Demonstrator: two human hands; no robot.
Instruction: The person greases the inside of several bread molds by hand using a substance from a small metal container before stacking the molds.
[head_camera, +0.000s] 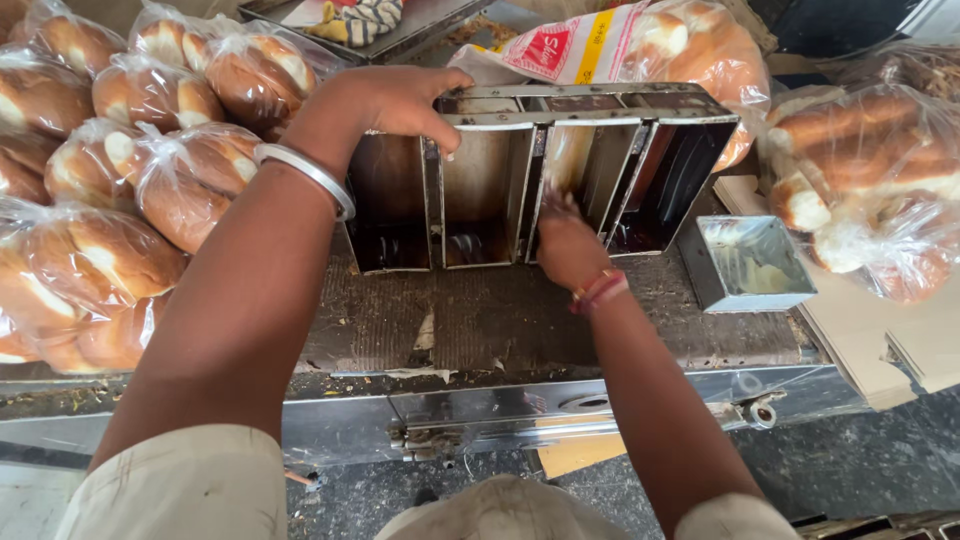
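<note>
A strapped set of four metal loaf tins (540, 170) lies tipped on its side on the worn tabletop (470, 325), openings facing the near edge. The left hand (400, 100) rests on the far top rim at the left end, fingers curled down over the edge between the first and second tins — a steadying grip on the rim. The right hand (565, 245) reaches into the third tin from the left; its fingers are blurred and partly hidden inside, so I cannot tell whether the grip is clenched or released. A metal bangle (305, 175) circles the left wrist, red threads (600, 290) the right. Just right of the set stands a small single tin (745, 262), apart from it. Bagged bread rolls (120, 180) pile up on the left, and more bagged loaves (870, 190) sit on the right — a printed bread bag (620, 45) lies beyond the tins.
</note>
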